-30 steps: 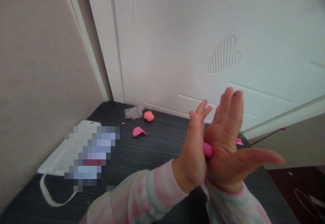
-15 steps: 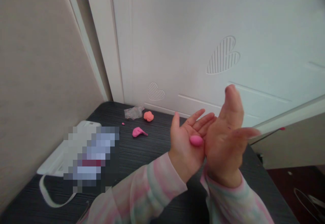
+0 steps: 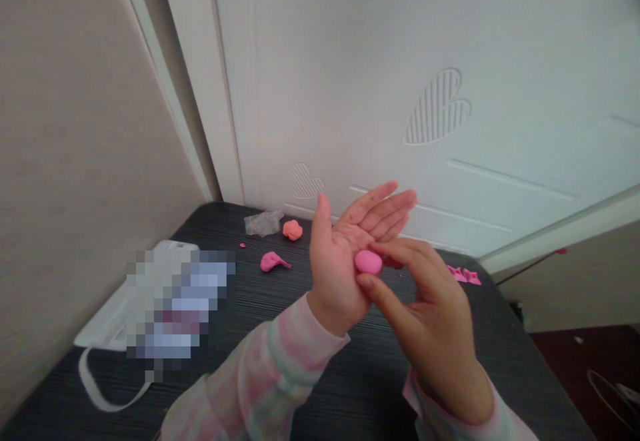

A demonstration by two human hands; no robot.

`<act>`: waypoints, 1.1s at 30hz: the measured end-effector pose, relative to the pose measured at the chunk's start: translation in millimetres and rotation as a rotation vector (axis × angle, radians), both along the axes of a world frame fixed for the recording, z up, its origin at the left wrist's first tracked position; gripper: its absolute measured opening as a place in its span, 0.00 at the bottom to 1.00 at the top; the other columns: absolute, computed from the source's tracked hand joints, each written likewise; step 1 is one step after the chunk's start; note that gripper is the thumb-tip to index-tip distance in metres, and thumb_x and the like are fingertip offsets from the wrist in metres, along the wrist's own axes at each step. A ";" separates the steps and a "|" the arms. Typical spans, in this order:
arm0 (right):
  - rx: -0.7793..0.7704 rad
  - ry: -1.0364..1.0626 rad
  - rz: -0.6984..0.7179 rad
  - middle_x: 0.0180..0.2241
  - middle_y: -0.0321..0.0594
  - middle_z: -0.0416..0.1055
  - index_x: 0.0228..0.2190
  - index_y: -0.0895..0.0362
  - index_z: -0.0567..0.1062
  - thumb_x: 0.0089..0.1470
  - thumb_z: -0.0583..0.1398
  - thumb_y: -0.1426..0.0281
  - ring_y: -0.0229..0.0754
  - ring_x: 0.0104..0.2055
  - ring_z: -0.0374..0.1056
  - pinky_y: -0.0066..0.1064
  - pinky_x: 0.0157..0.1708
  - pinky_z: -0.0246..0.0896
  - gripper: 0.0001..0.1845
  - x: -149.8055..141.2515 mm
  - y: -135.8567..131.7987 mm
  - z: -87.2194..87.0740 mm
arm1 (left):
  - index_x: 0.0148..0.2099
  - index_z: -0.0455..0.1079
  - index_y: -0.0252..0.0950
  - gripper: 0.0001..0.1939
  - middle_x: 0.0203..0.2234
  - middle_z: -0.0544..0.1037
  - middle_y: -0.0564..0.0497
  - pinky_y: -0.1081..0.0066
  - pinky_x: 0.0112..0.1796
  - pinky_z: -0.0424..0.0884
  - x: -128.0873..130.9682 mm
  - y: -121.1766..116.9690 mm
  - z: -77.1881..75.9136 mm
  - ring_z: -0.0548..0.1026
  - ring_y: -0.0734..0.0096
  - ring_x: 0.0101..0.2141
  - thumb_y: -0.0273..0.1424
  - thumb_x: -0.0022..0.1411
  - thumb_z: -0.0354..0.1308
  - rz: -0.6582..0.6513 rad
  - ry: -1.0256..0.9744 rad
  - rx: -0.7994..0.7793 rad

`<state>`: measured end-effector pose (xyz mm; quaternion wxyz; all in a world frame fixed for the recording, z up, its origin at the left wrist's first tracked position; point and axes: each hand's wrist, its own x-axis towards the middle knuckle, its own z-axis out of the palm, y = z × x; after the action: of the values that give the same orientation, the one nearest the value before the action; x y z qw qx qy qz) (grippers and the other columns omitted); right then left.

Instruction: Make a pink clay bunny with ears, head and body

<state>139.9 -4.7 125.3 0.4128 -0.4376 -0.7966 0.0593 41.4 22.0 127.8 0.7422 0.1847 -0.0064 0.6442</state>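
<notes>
A smooth, egg-shaped lump of pink modelling clay [image 3: 369,262] is at the palm of my left hand [image 3: 345,261]. That hand is turned up and flat, its fingers stretched out and the thumb apart. My right hand [image 3: 435,308] pinches the clay between thumb and fingertips from the right side. To the left on the dark table lie a pink clay piece with a thin tail [image 3: 273,262], a ball of orange clay [image 3: 293,230] and a tiny pink crumb [image 3: 243,245].
A crumpled clear wrapper [image 3: 264,223] lies at the back of the dark table [image 3: 320,374]. Pink shaped pieces [image 3: 465,274] sit near the right edge. A white case with a strap [image 3: 100,314] is at left, partly blurred. A white panel with hearts [image 3: 350,81] rises behind.
My right hand has turned from an open, raised palm and now grips the clay with its fingertips. My left hand has shifted slightly left, and the pink pieces at right have come into view.
</notes>
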 end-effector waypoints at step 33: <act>0.148 -0.033 0.127 0.39 0.38 0.69 0.41 0.54 0.68 0.46 0.59 0.78 0.37 0.40 0.66 0.29 0.41 0.64 0.18 4.9 -4.9 5.6 | 0.40 0.69 0.30 0.34 0.35 0.77 0.43 0.62 0.53 0.55 -6.3 -2.9 8.7 0.66 0.57 0.50 0.52 0.56 0.32 0.011 0.048 -0.072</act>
<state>144.8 -9.6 130.9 0.4261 -0.3555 -0.8317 0.0187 35.1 19.1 136.5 0.7447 0.1734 0.0357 0.6434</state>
